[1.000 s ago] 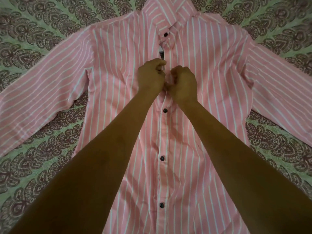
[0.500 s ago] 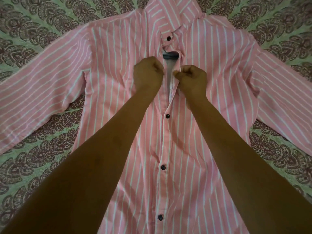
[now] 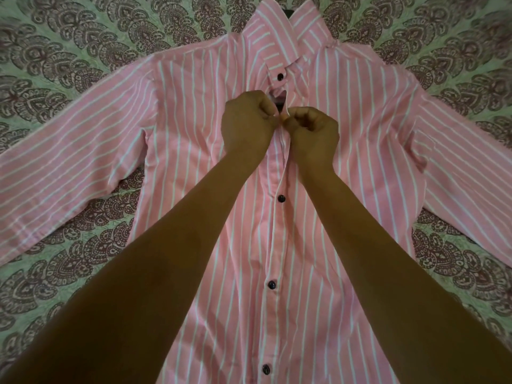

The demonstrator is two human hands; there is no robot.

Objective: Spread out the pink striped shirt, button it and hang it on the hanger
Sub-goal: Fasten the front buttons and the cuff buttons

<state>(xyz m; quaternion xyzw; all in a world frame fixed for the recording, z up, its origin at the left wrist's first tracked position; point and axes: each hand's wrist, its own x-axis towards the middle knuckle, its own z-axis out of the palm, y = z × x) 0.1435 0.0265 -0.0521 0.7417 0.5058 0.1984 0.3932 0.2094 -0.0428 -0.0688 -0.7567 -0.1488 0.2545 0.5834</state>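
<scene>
1. The pink striped shirt [image 3: 194, 128] lies front-up and flat on a printed cover [image 3: 69, 51]. It fills the middle of the cover, with its collar [image 3: 277, 42] toward the far side and its hem running off the near side of the view.
2. The fabric is a thin woven cloth, salmon pink with narrow white stripes. The stripes run lengthwise down the body and slant across the sleeves [image 3: 55, 176], which are spread out to either side.
3. The collar is folded down and pointed, its stripes lying at an angle to those of the body.
4. Small, round, dark, glossy buttons [image 3: 281, 198] sit in a line down the placket [image 3: 274, 245]. One at the collar is fastened, and three lower ones are fastened too.
5. Between the collar button and the next fastened one, the placket stands open in a small gap [image 3: 280, 98]. Something dark shows inside it, but what it is cannot be told.
6. The left hand [image 3: 246, 126] is curled tight, thumb and fingers pinching the shirt's left placket edge just below that gap.
7. The right hand [image 3: 313, 134] is curled as well, pinching the opposite edge. The two sets of fingertips meet over the opening.
8. The cloth puckers into soft folds just under the hands and lies smoother farther down.
9. The cover is pale green, printed with dense brownish paisley and scalloped shapes, and its surface looks slightly textured.
</scene>
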